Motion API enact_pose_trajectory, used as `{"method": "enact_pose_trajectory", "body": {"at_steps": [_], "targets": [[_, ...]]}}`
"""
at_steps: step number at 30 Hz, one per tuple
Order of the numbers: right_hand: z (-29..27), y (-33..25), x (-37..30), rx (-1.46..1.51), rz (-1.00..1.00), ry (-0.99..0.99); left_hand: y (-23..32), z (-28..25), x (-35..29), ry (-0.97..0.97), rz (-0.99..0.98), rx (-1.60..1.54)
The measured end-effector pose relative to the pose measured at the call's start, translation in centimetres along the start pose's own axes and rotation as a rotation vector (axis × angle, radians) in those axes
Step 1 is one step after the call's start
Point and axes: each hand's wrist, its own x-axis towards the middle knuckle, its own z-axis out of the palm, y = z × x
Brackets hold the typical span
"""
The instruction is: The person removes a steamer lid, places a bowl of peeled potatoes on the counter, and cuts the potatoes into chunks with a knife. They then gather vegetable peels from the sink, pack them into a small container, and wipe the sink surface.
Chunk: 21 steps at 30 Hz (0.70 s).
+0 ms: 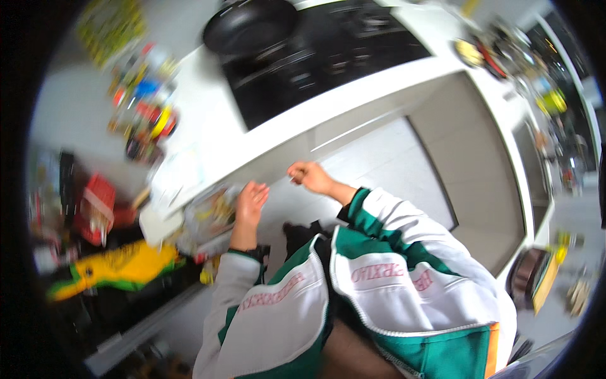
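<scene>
My left hand (252, 201) hangs over the floor beside a clear container (212, 211) with yellowish contents that I cannot make out. Its fingers are stretched out, and nothing shows in them. To its right, in front of the counter edge, my right hand (309, 177) is closed, thumb and fingers curled together. Whether something small is held there is too blurred to tell. The two hands are apart, and neither touches the white counter (353, 95).
A black wok (251, 28) stands at the black gas hob (328, 57). Several bottles and jars (148, 101) crowd the counter's left end. A yellow and green bag (126, 266) and a red basket (98, 199) lie at left. On the right are a sink (532, 170) and a brown pot (529, 278).
</scene>
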Motion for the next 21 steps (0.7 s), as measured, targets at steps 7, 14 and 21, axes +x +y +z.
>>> {"method": "enact_pose_trajectory", "body": {"at_steps": [7, 14, 21], "targets": [[-22.3, 6.0, -11.4, 0.022, 0.088, 0.468, -9.4, 21.8, 8.4, -0.304, -0.112, 0.293], [-38.4, 9.8, -28.2, 0.276, 0.074, 1.058, -21.3, 45.2, 5.5, -0.665, -0.23, 0.682], [-49.9, 12.7, -43.0, 0.377, 0.108, 1.318, -32.5, 62.6, 6.1, -0.887, -0.338, 0.875]]}}
